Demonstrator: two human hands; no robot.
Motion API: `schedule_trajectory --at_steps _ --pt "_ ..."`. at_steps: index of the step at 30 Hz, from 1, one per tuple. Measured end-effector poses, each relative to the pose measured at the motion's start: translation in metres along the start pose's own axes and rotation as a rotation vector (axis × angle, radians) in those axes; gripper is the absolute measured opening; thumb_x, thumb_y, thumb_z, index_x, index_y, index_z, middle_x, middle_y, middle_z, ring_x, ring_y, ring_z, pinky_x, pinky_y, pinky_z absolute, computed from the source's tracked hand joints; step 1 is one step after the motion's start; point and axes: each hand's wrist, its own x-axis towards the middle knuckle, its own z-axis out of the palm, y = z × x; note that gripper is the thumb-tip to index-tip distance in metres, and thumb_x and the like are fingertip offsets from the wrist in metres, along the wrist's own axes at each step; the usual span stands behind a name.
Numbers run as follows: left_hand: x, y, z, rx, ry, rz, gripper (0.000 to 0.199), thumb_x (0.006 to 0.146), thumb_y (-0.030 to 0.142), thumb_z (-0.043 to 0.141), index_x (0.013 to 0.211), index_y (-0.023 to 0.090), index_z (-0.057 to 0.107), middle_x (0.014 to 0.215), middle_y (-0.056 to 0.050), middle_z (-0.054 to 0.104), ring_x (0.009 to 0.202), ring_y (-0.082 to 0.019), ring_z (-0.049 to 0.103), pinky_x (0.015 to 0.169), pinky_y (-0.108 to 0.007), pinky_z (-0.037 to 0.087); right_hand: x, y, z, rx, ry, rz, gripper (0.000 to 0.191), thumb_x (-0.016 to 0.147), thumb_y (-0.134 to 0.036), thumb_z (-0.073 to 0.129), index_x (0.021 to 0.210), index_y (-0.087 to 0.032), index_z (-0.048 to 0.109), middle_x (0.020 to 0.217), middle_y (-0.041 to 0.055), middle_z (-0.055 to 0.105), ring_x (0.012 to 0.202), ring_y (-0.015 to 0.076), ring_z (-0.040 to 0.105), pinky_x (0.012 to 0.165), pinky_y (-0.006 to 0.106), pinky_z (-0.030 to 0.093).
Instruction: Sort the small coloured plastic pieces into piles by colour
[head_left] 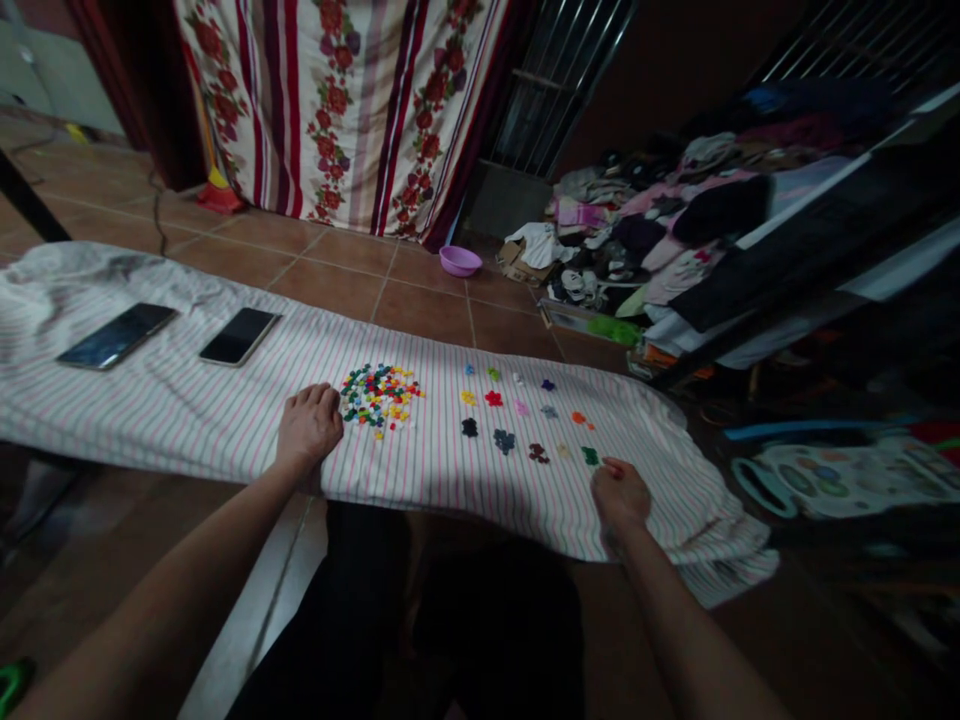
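My left hand (310,425) rests on the striped cloth, fingers curled, at the left edge of a mixed pile of small coloured pieces (382,395). What its fingers enclose, if anything, is hidden. On the right, my right hand (621,492) is closed, thumb and forefinger together, just beside a small dark green heap (590,456). Whether a piece sits in that pinch is too small to tell. Several single-colour heaps lie in rows between the hands, among them a red heap (493,398), a black heap (469,428), a brown heap (538,453) and an orange heap (582,418).
Two phones, a larger phone (118,335) and a smaller phone (240,335), lie on the striped cloth (420,470) at left. Beyond the table are a purple basin (460,261), a floral curtain (337,110) and heaped clothes (645,220). A patterned plastic item (847,475) stands at right.
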Motion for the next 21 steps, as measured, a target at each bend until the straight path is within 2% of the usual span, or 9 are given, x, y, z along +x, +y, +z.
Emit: schedule_trajectory --at_steps 5,8,11,13,15,21 --pt "0.0 0.0 0.001 0.029 0.012 0.011 0.026 0.088 0.023 0.042 0.106 0.02 0.06 0.12 -0.011 0.064 0.112 -0.028 0.056 0.089 -0.043 0.041 -0.007 -0.014 -0.003 0.055 0.106 -0.042 0.042 0.079 -0.023 0.041 0.11 -0.011 0.068 0.095 0.0154 0.066 0.089 0.0283 0.058 0.082 0.039 0.045" --pt "0.0 0.001 0.0 0.036 0.02 0.014 0.025 0.089 0.023 0.041 0.105 0.021 0.06 0.119 -0.011 0.064 0.112 -0.028 0.055 0.089 -0.043 0.04 -0.014 -0.036 -0.002 0.121 0.112 -0.17 0.041 0.078 -0.021 0.041 0.108 -0.012 0.067 0.098 0.016 0.066 0.093 0.0276 0.058 0.085 0.039 0.045" --pt "0.0 0.002 -0.001 0.031 0.01 0.012 0.025 0.09 0.023 0.04 0.105 0.021 0.06 0.119 -0.011 0.064 0.112 -0.028 0.055 0.089 -0.043 0.04 -0.026 -0.068 0.002 0.228 0.097 -0.343 0.038 0.078 -0.022 0.041 0.104 -0.016 0.067 0.103 0.0141 0.066 0.098 0.0259 0.058 0.09 0.039 0.044" --pt "0.0 0.002 -0.002 0.025 -0.001 0.008 0.026 0.091 0.023 0.039 0.105 0.021 0.06 0.118 -0.011 0.064 0.112 -0.028 0.055 0.089 -0.043 0.04 -0.037 -0.092 0.008 0.29 0.063 -0.44 0.034 0.078 -0.025 0.042 0.099 -0.018 0.068 0.102 0.0123 0.066 0.098 0.0251 0.058 0.09 0.039 0.045" --pt "0.0 0.002 -0.002 0.019 -0.002 0.009 0.027 0.092 0.023 0.037 0.106 0.021 0.06 0.118 -0.011 0.064 0.112 -0.028 0.055 0.09 -0.043 0.04 -0.051 -0.117 0.015 0.357 -0.003 -0.53 0.033 0.079 -0.027 0.043 0.096 -0.018 0.07 0.097 0.0107 0.066 0.09 0.0232 0.059 0.088 0.038 0.047" --pt "0.0 0.0 0.002 0.013 0.03 0.017 0.028 0.093 0.024 0.036 0.106 0.021 0.06 0.12 -0.011 0.064 0.114 -0.029 0.054 0.091 -0.044 0.04 -0.102 -0.182 0.042 0.539 -0.294 -0.811 0.027 0.083 -0.027 0.048 0.092 -0.021 0.073 0.093 0.0081 0.068 0.087 0.0211 0.062 0.08 0.035 0.05"
